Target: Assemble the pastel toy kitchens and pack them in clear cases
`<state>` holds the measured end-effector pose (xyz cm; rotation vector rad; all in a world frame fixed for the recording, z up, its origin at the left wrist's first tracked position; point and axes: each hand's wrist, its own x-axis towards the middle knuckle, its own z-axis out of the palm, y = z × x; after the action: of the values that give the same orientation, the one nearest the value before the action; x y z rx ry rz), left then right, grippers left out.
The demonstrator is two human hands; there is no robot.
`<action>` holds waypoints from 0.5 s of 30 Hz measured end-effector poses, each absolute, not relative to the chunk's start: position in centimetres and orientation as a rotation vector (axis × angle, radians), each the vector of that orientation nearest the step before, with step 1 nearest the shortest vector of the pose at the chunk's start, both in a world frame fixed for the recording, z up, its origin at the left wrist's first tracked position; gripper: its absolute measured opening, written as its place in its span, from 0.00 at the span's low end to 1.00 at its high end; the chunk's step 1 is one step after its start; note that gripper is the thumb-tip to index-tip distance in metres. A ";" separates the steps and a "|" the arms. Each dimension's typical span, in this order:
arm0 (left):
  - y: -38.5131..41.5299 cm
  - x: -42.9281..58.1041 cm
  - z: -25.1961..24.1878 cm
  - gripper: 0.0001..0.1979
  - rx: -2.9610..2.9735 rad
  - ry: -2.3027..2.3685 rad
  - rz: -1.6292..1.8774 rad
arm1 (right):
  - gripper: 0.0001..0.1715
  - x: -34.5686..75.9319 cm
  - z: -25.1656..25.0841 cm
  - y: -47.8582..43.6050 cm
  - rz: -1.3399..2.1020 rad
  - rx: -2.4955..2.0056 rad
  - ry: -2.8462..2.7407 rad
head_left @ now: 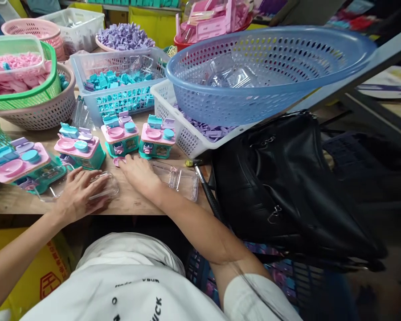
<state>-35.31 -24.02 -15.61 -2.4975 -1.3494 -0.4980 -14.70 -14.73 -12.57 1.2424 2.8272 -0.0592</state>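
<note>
My left hand [82, 194] curls over a clear plastic tray [108, 185] near the table's front edge, its fingers bent on the tray's rim. My right hand [138, 171] reaches forward with its fingertips on a small round pink piece [118, 161] on the wood. Under my right forearm lies another clear plastic tray [183, 182]. Several toy kitchen units, teal with pink tops, stand about my hands: one at far left [28, 165], one beyond my left hand [80, 147], and two beyond my right hand, a left one [120, 136] and a right one [157, 137].
Behind the toys stand a blue basket [76, 73] of teal parts and a white basket [190, 145] of purple parts. A large blue colander [220, 104] overhangs the latter. A black bag [274, 187] and a black-handled tool [207, 191] lie at right. Green basket [55, 82] at left.
</note>
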 end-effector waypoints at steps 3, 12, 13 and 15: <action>-23.4 -36.1 -15.9 0.29 -2.505 -1.320 -0.484 | 0.23 -15.3 -13.3 -14.5 -0.061 1.273 2.849; -23.1 -35.6 -16.3 0.41 -2.509 -1.521 -0.480 | 0.18 -11.8 -10.2 -15.7 -0.065 1.516 2.938; -23.2 -35.5 -16.2 0.41 -2.498 -1.534 -0.489 | 0.18 -10.2 -9.7 -15.8 -0.045 1.620 2.942; -23.3 -34.9 -15.6 0.39 -2.487 -1.551 -0.517 | 0.16 -7.0 -9.3 -15.7 0.007 1.895 2.853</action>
<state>-34.91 -23.27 -15.62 -2.4872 -1.5511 -0.5171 -7.00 -15.71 -9.34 1.8950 2.8526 0.0068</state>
